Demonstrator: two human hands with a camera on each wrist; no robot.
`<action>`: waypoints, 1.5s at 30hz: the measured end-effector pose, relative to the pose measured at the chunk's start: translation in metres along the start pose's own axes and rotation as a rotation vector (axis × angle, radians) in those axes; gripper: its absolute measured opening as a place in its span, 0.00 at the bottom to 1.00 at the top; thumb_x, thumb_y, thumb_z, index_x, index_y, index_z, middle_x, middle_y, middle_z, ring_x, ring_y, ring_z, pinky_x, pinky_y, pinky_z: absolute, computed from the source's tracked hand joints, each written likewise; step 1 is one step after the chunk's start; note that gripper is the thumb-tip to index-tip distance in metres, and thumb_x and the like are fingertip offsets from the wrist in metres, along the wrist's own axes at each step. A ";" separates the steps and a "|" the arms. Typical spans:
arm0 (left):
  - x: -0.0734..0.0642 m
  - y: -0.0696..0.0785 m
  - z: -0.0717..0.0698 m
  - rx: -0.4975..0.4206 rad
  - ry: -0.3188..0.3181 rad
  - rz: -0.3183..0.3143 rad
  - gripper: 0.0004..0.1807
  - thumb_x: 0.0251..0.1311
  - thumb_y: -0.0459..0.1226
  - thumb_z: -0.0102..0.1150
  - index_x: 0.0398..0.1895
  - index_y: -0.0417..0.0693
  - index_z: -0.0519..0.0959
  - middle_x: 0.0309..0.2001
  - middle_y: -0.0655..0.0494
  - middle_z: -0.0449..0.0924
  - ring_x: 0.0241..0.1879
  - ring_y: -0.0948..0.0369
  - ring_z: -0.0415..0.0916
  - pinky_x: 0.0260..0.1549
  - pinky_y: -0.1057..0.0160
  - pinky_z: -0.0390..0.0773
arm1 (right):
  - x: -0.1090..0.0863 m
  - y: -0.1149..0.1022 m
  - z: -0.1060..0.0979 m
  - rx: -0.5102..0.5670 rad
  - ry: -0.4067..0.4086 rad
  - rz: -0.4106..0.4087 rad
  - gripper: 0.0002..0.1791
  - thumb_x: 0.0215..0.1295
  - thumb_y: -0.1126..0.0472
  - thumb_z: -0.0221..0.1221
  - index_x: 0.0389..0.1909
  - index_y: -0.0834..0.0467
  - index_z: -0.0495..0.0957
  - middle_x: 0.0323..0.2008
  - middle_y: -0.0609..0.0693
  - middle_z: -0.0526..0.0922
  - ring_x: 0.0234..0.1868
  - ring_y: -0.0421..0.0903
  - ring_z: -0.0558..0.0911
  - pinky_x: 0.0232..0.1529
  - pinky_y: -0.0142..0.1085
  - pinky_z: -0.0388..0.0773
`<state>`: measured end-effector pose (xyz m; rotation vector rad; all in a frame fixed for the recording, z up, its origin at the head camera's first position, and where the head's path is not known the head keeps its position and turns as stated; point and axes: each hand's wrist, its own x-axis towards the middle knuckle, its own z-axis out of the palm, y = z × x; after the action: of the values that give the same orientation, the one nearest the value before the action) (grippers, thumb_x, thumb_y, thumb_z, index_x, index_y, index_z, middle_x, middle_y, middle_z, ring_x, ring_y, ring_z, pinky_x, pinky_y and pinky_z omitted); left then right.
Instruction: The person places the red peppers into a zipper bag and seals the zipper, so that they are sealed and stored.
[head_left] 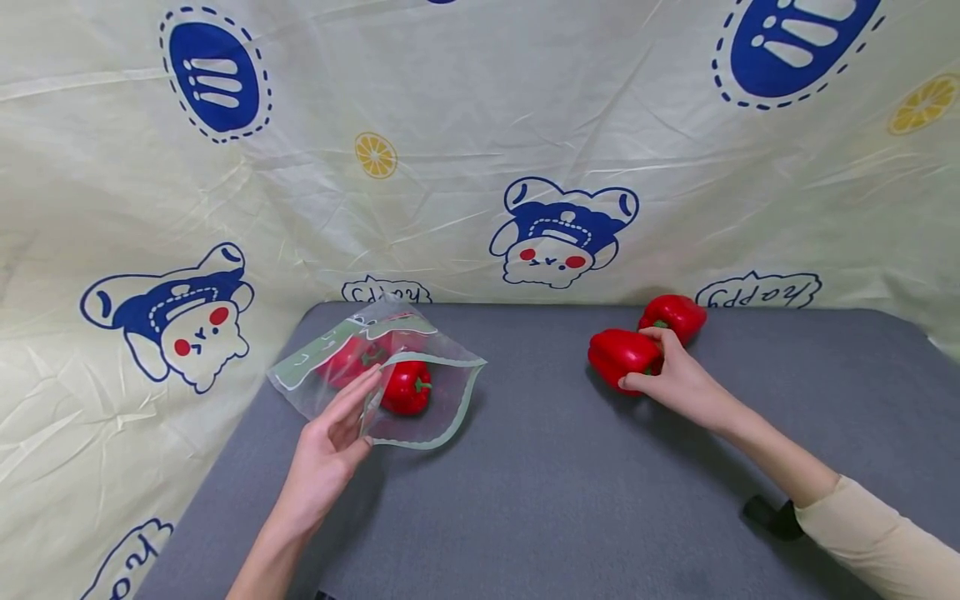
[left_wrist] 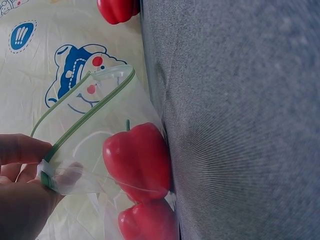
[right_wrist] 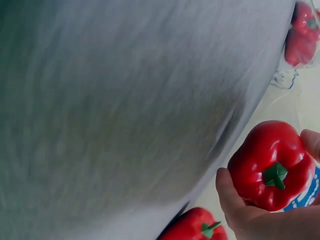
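A red bell pepper [head_left: 618, 352] is being gripped by the right hand [head_left: 678, 379] beside another pepper [head_left: 681, 317] on the worktop [head_left: 540, 475]; a clear bag [head_left: 318, 348] holding two peppers [head_left: 405, 393] is being pinched at its rim [left_wrist: 95, 111] by the left hand [head_left: 326, 446], with wide spreading of the rim seemingly being called for.

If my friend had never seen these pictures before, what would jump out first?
Probably the shiny red pepper held in the right hand, with another red pepper just behind it near the far edge of the grey table. Next might come the clear bag on the left, its rim pinched by the left hand and two more red peppers showing inside. Blue cartoon animals on the pale sheet behind stand out too.
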<state>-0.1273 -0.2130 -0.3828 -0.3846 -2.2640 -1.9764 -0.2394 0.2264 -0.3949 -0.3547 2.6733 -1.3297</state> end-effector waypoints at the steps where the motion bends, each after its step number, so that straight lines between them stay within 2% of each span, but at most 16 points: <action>1: 0.000 0.000 0.000 -0.002 0.000 0.005 0.42 0.54 0.12 0.45 0.72 0.51 0.67 0.71 0.56 0.62 0.71 0.58 0.58 0.63 0.65 0.62 | -0.001 -0.002 0.002 0.016 -0.004 0.000 0.49 0.58 0.57 0.68 0.71 0.65 0.46 0.62 0.67 0.62 0.59 0.65 0.66 0.46 0.51 0.80; 7: 0.000 -0.002 0.001 -0.010 0.004 0.027 0.42 0.52 0.11 0.43 0.71 0.46 0.67 0.71 0.54 0.62 0.71 0.58 0.58 0.63 0.65 0.61 | -0.009 -0.017 0.015 0.061 -0.036 -0.044 0.47 0.55 0.58 0.69 0.69 0.62 0.51 0.61 0.64 0.64 0.59 0.63 0.68 0.46 0.49 0.80; 16: -0.001 -0.003 0.000 0.007 0.016 0.031 0.42 0.52 0.10 0.43 0.71 0.46 0.67 0.71 0.55 0.63 0.71 0.59 0.58 0.64 0.67 0.60 | -0.015 -0.034 0.035 0.142 -0.091 -0.143 0.44 0.54 0.61 0.69 0.69 0.55 0.56 0.62 0.59 0.66 0.61 0.61 0.68 0.47 0.48 0.80; 26: -0.001 -0.002 0.000 0.013 0.013 0.030 0.42 0.52 0.11 0.44 0.71 0.47 0.68 0.71 0.55 0.63 0.71 0.58 0.58 0.63 0.66 0.61 | -0.017 -0.048 0.050 0.157 -0.099 -0.216 0.46 0.48 0.61 0.72 0.68 0.51 0.60 0.61 0.55 0.69 0.58 0.58 0.71 0.48 0.47 0.80; 38: -0.001 0.001 -0.002 0.022 0.022 0.001 0.42 0.54 0.13 0.46 0.71 0.53 0.68 0.71 0.57 0.62 0.71 0.59 0.58 0.63 0.66 0.62 | -0.020 -0.075 0.075 0.188 -0.184 -0.231 0.47 0.49 0.59 0.72 0.71 0.40 0.62 0.62 0.49 0.68 0.60 0.55 0.69 0.52 0.52 0.77; 41: -0.001 0.001 -0.001 0.021 0.018 0.002 0.42 0.54 0.12 0.45 0.71 0.51 0.68 0.71 0.57 0.62 0.71 0.59 0.57 0.63 0.67 0.61 | -0.021 -0.082 0.081 0.204 -0.214 -0.227 0.47 0.50 0.57 0.71 0.72 0.40 0.60 0.63 0.49 0.67 0.61 0.55 0.69 0.53 0.51 0.77; 45: -0.001 0.000 -0.001 0.020 0.018 -0.004 0.42 0.54 0.12 0.45 0.72 0.51 0.68 0.71 0.58 0.62 0.71 0.59 0.58 0.63 0.67 0.61 | -0.020 -0.090 0.090 0.233 -0.242 -0.241 0.47 0.52 0.57 0.71 0.72 0.47 0.59 0.64 0.50 0.67 0.62 0.55 0.68 0.54 0.52 0.77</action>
<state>-0.1266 -0.2140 -0.3824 -0.3594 -2.2734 -1.9499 -0.1866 0.1101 -0.3765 -0.7728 2.3063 -1.5320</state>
